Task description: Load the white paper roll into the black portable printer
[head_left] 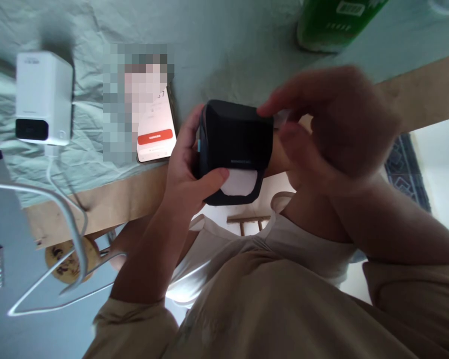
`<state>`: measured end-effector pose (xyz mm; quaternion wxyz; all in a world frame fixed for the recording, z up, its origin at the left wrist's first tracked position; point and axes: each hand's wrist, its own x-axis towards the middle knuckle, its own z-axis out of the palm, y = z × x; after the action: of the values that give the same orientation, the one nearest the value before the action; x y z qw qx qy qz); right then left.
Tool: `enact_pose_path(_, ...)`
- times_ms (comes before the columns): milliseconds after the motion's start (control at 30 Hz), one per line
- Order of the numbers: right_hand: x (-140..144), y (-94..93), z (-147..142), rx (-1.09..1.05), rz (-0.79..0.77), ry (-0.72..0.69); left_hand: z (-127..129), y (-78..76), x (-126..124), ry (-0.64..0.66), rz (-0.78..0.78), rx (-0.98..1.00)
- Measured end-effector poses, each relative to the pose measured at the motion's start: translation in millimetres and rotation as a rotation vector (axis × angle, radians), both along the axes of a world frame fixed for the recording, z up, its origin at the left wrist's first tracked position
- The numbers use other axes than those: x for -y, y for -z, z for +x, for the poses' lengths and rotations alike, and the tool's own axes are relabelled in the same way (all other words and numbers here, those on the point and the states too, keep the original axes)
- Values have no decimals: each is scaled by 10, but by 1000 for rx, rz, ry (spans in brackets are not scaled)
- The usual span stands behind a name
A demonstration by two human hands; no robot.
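Item: small black box-shaped device (235, 149), white paper (240, 181) showing at its lower face, held just off the near edge of the surface (224, 55). Left hand (185, 167): fingers wrapped round the device's left side, thumb pressed on its lower front. Right hand (333, 124): blurred, fingers curled, fingertip touching the device's top right corner. On the surface: white cube device (44, 97) with cable, phone (153, 127), green container (333, 22) at the far edge.
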<state>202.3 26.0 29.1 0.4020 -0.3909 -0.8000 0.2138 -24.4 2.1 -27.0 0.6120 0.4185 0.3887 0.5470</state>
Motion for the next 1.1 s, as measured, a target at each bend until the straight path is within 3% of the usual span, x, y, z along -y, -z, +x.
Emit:
enact_pose_path(133,29,76,-138,73,64,-138,-13,6,-18,47,49,8)
enact_pose_path(433,-10,110,-144,178,-7,-164,6,-10,6,-13,-16,-81)
enact_pose_path(567,-20,155,-147,154,-17,-172,44,-25,7,-39,-32,-24)
enact_pose_path(733,-20,176,-135,141,62,-168,92,-37,-6,-267,-137,-43)
enact_pose_path(800,-8,150,-139,137,109,-151,102,-57,-12,-298,-144,-71)
enact_pose_path(967,4,90,-156,189,112,-145,114,-122,-41,-221,-133,-52)
enact_pose_path(1100,-15,129,-142,174,222,-98,127,-120,-62,-214,-177,8)
